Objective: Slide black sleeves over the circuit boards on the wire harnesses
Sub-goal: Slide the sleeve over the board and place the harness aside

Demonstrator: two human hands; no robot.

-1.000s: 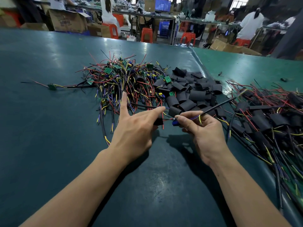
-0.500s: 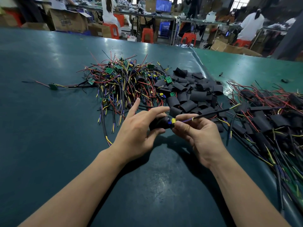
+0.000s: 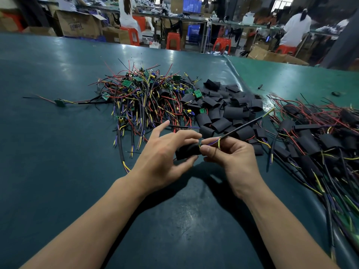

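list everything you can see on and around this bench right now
black sleeve: one, black, held between the hands
wire harness: one, black cable with yellow and purple leads, running up and right from the right hand
bare harness pile: many, red, yellow, purple wires with green boards, centre of table
loose sleeve pile: many, black, right of the bare pile
sleeved harness pile: many, far right
single harness: one, green board, far left
table: one, dark green
stools: several, red, background
left hand: grips the sleeve
right hand: pinches the harness wires
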